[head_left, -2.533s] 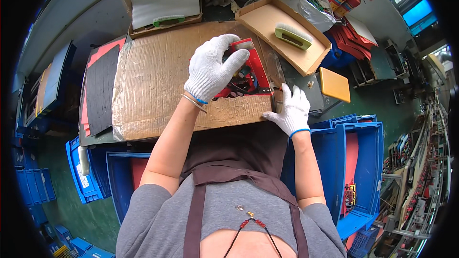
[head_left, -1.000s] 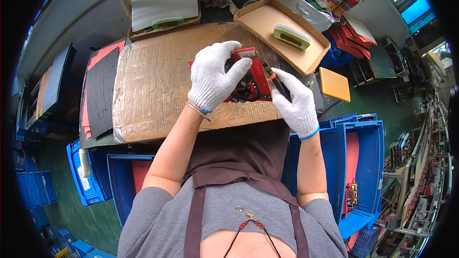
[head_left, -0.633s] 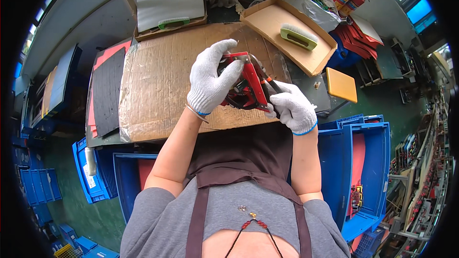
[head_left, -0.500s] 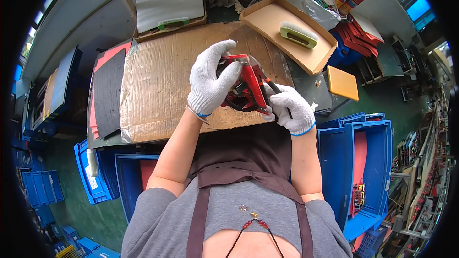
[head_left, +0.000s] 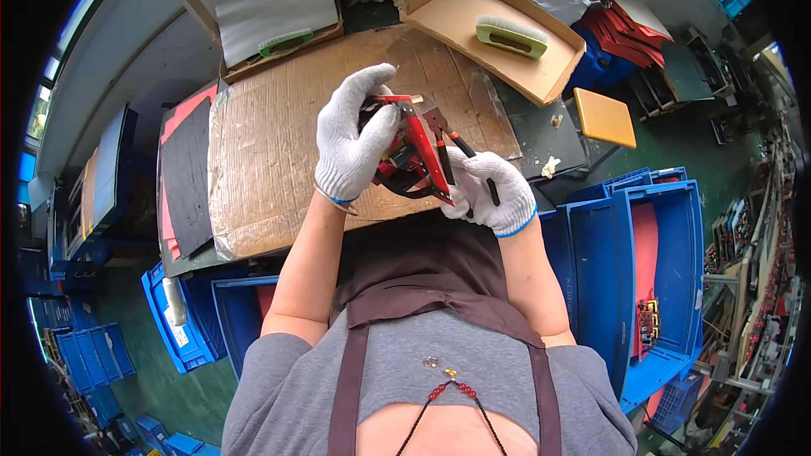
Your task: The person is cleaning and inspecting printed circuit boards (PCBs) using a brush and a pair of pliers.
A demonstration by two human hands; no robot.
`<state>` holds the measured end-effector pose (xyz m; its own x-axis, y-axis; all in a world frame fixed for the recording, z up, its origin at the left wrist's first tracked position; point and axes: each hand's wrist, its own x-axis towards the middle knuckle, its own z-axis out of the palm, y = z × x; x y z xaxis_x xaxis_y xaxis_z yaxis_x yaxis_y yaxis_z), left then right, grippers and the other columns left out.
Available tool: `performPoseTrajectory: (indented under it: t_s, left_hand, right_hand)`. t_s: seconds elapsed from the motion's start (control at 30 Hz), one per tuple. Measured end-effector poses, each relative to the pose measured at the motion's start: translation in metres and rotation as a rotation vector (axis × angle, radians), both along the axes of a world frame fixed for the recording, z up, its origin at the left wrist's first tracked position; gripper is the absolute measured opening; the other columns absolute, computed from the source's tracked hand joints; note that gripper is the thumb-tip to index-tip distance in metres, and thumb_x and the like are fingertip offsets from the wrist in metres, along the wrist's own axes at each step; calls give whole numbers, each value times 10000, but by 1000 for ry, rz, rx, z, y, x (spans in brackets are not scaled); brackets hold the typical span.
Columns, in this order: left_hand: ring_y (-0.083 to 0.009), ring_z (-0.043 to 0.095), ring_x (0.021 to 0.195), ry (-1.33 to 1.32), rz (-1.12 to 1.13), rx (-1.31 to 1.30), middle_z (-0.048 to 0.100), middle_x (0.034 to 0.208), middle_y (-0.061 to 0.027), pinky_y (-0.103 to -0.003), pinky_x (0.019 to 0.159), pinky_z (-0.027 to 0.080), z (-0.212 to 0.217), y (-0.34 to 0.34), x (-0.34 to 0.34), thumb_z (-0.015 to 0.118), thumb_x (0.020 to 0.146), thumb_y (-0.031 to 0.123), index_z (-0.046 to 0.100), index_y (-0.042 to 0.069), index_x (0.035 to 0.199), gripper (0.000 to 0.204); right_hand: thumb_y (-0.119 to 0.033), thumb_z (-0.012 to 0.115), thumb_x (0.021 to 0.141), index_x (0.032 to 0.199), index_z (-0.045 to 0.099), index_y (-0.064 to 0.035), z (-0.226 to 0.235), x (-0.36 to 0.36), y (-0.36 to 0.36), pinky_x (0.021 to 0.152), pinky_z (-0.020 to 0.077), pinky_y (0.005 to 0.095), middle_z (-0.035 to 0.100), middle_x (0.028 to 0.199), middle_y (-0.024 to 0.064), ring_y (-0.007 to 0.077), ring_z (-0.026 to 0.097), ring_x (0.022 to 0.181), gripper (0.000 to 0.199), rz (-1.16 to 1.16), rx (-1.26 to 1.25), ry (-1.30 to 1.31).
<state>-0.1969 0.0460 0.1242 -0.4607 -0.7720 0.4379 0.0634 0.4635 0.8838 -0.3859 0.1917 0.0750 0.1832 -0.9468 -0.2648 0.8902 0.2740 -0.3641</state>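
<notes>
two forearms [head_left: 308,257] angled inward; left hand [head_left: 355,137], fingers clasping red frame [head_left: 432,154]; right hand [head_left: 509,196], fingers gripping pliers [head_left: 443,158].

Bright, even light — sheen on taped cardboard [head_left: 279,135] — bent, blackened edges.

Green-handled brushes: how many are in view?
2: the right brush lies in the open cardboard tray, the left brush at the white sheet's near edge. Neither is hidden.

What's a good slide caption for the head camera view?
Gloved left hand holds a red frame; right hand grips pliers, above brown cardboard.
</notes>
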Motion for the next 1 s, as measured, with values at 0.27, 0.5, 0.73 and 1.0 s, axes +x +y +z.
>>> performPoseTrajectory:
  t_s: [0.27,0.5,0.73,1.0]
  left_hand:
    - [-111,641,952,185,21,127,684,1055,-54,-264,889,525,-4,-8,3,539,972,40,611,-25,1369,409]
    - [-63,593,875,186,62,163,686,1048,-32,-218,811,491,-2,-18,4,556,993,50,650,-12,1340,365]
    - [-154,631,974,44,-184,38,681,1048,-71,-300,913,503,-5,1,4,565,928,76,615,-51,1359,453]
    - [-183,660,949,220,-92,-19,672,995,-85,-423,1133,435,-29,12,43,581,795,-43,655,-33,1263,473]
  right_hand:
    - [-161,600,929,1435,555,16,-11,-14,31,660,506,329,667,1280,155,180,611,786,538,-205,44,249]
    - [-100,624,929,1375,606,40,-16,-50,103,703,507,288,690,1143,83,133,615,832,467,-488,180,772]
    - [-178,704,830,1399,586,28,20,-9,88,1053,472,331,666,1287,113,208,624,1129,616,-244,-106,1412]
    - [-100,708,766,1409,589,-31,53,29,45,1109,453,361,647,1313,150,279,633,1261,658,11,-332,1508]
